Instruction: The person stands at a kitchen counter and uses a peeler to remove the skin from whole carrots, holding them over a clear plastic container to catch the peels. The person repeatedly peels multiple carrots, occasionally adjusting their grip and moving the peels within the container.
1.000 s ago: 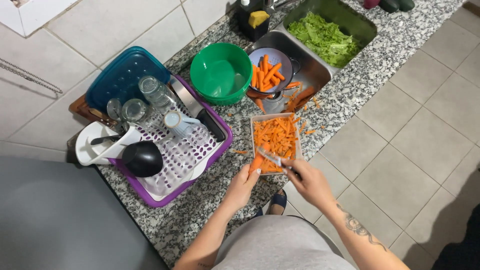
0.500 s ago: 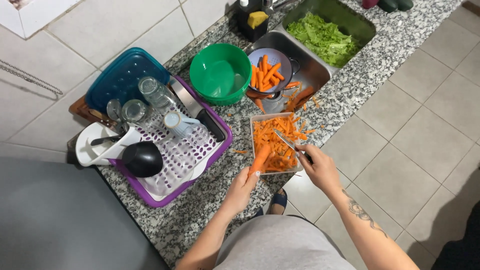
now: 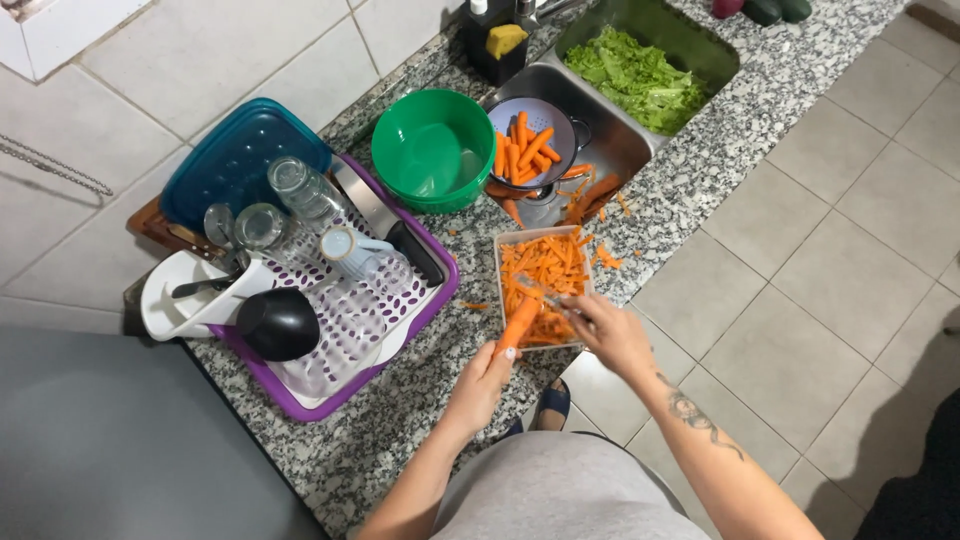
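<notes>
— What do we count on the counter?
— We count one green bowl [image 3: 432, 150] at twelve o'clock, one colander [image 3: 531, 140] of carrot sticks at one, and one clear tray [image 3: 543, 286] of peelings at centre.
— And at nine o'clock?
— One purple drying rack [image 3: 345, 320], two upturned glass jars [image 3: 300, 190], one black ladle [image 3: 277, 324], one blue lid [image 3: 235, 160].

Both forearms reach up from the bottom of the view toward the near edge of the bench. The left hand [image 3: 482, 383] is curled closed, fingers wrapped in a grip. The right hand [image 3: 612, 332], its forearm tattooed, sits just beside it, fingers pinched closed.
</notes>
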